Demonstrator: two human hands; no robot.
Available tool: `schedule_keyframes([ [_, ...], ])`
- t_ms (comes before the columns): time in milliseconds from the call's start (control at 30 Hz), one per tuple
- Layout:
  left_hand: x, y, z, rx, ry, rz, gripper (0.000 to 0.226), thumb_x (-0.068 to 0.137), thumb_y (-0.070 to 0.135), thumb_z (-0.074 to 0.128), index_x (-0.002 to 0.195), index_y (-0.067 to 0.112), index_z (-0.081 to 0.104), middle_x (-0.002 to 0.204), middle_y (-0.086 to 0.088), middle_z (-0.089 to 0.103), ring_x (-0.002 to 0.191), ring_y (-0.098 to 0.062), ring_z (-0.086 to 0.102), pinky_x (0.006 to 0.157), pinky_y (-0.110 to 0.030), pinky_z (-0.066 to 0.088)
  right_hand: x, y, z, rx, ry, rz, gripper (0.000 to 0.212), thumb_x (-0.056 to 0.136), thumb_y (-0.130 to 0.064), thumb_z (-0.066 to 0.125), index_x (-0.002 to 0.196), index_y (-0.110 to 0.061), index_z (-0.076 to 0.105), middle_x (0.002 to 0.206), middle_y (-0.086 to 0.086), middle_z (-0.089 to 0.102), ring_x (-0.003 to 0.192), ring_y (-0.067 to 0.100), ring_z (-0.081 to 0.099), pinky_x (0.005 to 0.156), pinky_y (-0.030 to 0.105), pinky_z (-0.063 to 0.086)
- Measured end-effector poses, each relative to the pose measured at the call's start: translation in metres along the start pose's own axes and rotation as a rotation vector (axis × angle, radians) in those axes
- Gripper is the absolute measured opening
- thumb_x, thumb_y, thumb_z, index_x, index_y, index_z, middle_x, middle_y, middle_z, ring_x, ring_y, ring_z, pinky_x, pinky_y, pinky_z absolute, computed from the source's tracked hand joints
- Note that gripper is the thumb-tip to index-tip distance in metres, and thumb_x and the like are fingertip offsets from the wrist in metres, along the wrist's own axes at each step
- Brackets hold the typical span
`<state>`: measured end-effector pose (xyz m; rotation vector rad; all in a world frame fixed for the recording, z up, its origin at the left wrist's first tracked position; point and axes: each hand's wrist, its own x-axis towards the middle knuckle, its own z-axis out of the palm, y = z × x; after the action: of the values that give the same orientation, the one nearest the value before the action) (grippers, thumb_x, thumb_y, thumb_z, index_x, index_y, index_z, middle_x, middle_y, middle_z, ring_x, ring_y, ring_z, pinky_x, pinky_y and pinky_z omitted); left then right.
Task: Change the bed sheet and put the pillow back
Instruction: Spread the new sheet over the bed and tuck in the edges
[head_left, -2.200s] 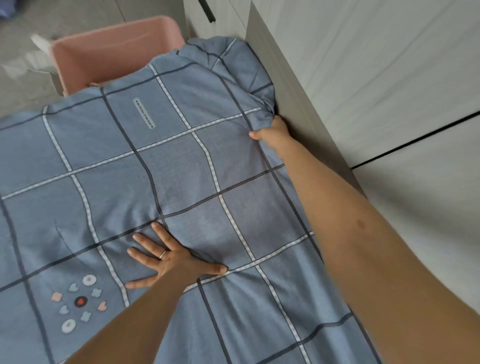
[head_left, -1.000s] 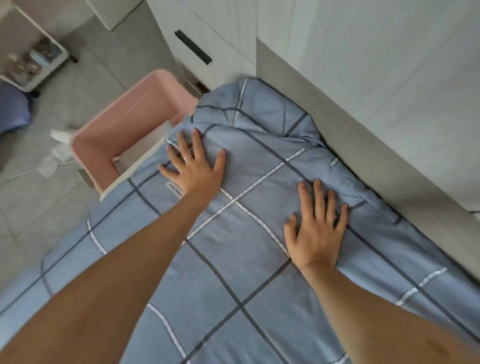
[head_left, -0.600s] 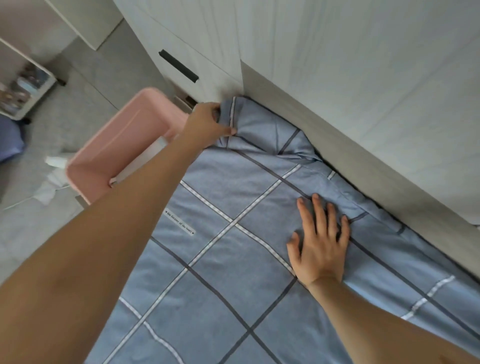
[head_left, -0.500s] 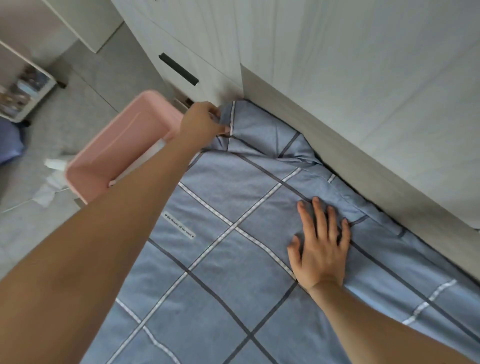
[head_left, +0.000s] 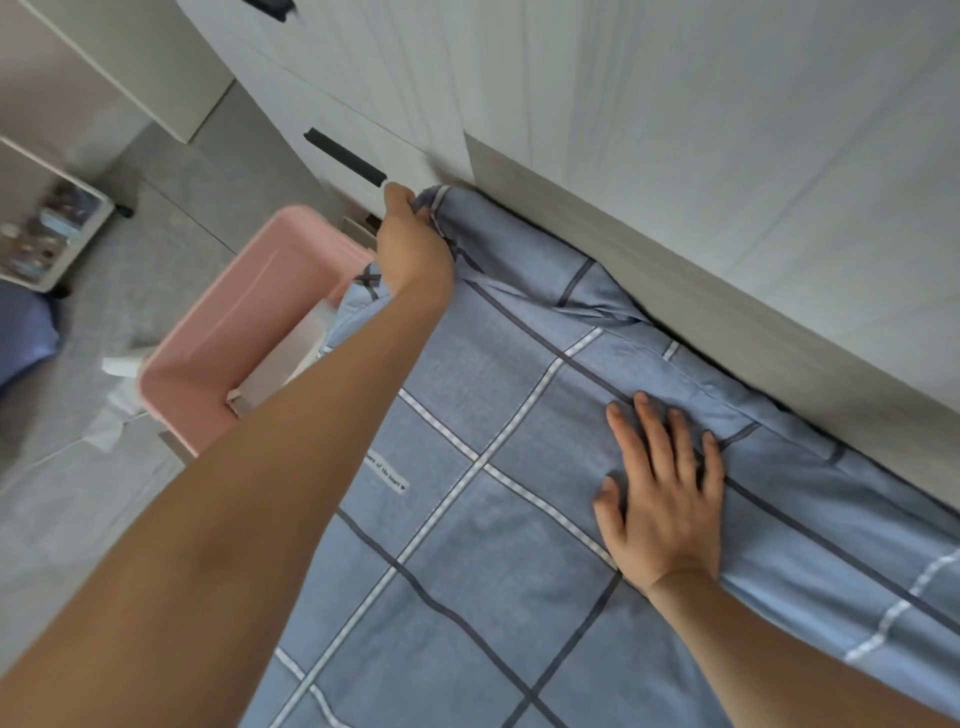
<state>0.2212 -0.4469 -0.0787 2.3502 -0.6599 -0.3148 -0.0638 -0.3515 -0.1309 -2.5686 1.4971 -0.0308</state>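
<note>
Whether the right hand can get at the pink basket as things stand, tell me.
Probably not directly. The right hand lies flat on the sheet, and the left forearm, stretched to the sheet corner that the left hand grips, crosses between it and the pink basket.

Bare left forearm (head_left: 270, 519) and bare right forearm (head_left: 789, 654); left grip (head_left: 413, 247) and right grip (head_left: 662, 509) bare too, right fingernails short.

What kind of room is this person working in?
Most likely a bedroom: a blue checked bed sheet lies spread out beside pale wardrobe-style cabinets, and a pink basket stands next to it.
</note>
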Motion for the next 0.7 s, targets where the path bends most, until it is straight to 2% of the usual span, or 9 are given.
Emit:
schedule_keyframes([
  [67, -0.001, -0.005, 0.009, -0.013, 0.035, -0.053, 0.011, 0.096, 0.005, 0.03, 0.098, 0.014, 0.038, 0.074, -0.001, 0.046, 0.079, -0.023, 0.045, 0.056, -0.027, 0.029, 0.0, 0.001, 0.0, 0.004, 0.007, -0.005, 0.069, 0.079, -0.036, 0.036, 0.145, -0.021, 0.037, 0.153, 0.006, 0.033, 0.136, 0.032, 0.034, 0.113, 0.052, 0.018],
  [133, 0.003, -0.007, 0.017, 0.06, 0.025, -0.102, 0.008, 0.099, 0.02, 0.038, 0.101, 0.017, 0.045, 0.097, -0.009, 0.059, 0.102, -0.027, 0.05, 0.079, -0.033, 0.037, 0.0, 0.0, 0.001, 0.002, 0.015, -0.003, 0.069, 0.078, -0.036, 0.036, 0.145, -0.021, 0.037, 0.153, 0.006, 0.033, 0.136, 0.031, 0.034, 0.113, 0.052, 0.018],
  [167, 0.007, -0.004, 0.017, 0.09, 0.003, -0.126, 0.015, 0.099, 0.031, 0.042, 0.104, 0.018, 0.048, 0.108, -0.007, 0.06, 0.112, -0.026, 0.046, 0.092, -0.036, 0.034, 0.0, 0.001, 0.001, 0.004, 0.017, -0.001, 0.069, 0.078, -0.036, 0.036, 0.145, -0.021, 0.037, 0.153, 0.006, 0.034, 0.136, 0.031, 0.033, 0.113, 0.052, 0.018],
  [233, 0.015, 0.002, 0.013, 0.046, -0.127, -0.109, 0.035, 0.094, 0.05, 0.045, 0.113, 0.021, 0.048, 0.118, -0.002, 0.058, 0.116, -0.024, 0.047, 0.103, -0.041, 0.031, 0.0, 0.001, 0.0, 0.013, 0.018, -0.002, 0.069, 0.078, -0.036, 0.037, 0.145, -0.022, 0.036, 0.153, 0.006, 0.034, 0.136, 0.031, 0.033, 0.113, 0.052, 0.018],
  [333, 0.022, 0.003, -0.004, -0.12, -0.357, 0.067, 0.048, 0.085, 0.046, 0.058, 0.12, 0.014, 0.053, 0.11, -0.005, 0.061, 0.099, -0.021, 0.059, 0.09, -0.037, 0.048, 0.001, 0.001, 0.001, 0.014, 0.011, 0.005, 0.069, 0.077, -0.036, 0.037, 0.145, -0.022, 0.036, 0.152, 0.006, 0.034, 0.136, 0.03, 0.032, 0.112, 0.053, 0.019],
  [400, 0.024, -0.001, -0.018, 0.01, -0.479, 0.203, 0.03, 0.079, 0.036, 0.066, 0.091, 0.009, 0.059, 0.081, -0.003, 0.055, 0.072, -0.015, 0.052, 0.07, -0.029, 0.042, 0.001, 0.001, 0.0, 0.017, 0.009, 0.002, 0.068, 0.078, -0.036, 0.037, 0.145, -0.022, 0.037, 0.152, 0.005, 0.034, 0.136, 0.03, 0.032, 0.112, 0.053, 0.02],
  [467, 0.025, -0.003, -0.028, 0.222, -0.562, 0.301, 0.03, 0.078, 0.025, 0.072, 0.071, 0.015, 0.045, 0.066, 0.002, 0.04, 0.06, -0.012, 0.037, 0.062, -0.028, 0.029, 0.0, 0.001, 0.001, 0.014, 0.006, -0.002, 0.068, 0.078, -0.036, 0.037, 0.144, -0.022, 0.037, 0.152, 0.005, 0.035, 0.136, 0.03, 0.033, 0.112, 0.053, 0.02],
  [600, 0.029, -0.001, -0.031, 0.35, -0.47, 0.435, 0.026, 0.075, 0.016, 0.076, 0.07, 0.01, 0.051, 0.065, -0.001, 0.044, 0.07, -0.02, 0.042, 0.064, -0.027, 0.029, 0.0, 0.002, 0.001, 0.015, 0.009, 0.0, 0.068, 0.079, -0.036, 0.037, 0.145, -0.021, 0.036, 0.153, 0.005, 0.034, 0.136, 0.03, 0.032, 0.113, 0.054, 0.019],
  [700, 0.035, 0.004, -0.027, 0.302, -0.284, 0.455, 0.016, 0.075, 0.018, 0.074, 0.09, 0.015, 0.068, 0.08, 0.003, 0.052, 0.079, -0.016, 0.047, 0.069, -0.027, 0.036, 0.0, 0.002, 0.001, 0.011, 0.007, -0.005, 0.067, 0.079, -0.036, 0.037, 0.145, -0.021, 0.038, 0.152, 0.005, 0.035, 0.136, 0.03, 0.033, 0.113, 0.055, 0.02],
])
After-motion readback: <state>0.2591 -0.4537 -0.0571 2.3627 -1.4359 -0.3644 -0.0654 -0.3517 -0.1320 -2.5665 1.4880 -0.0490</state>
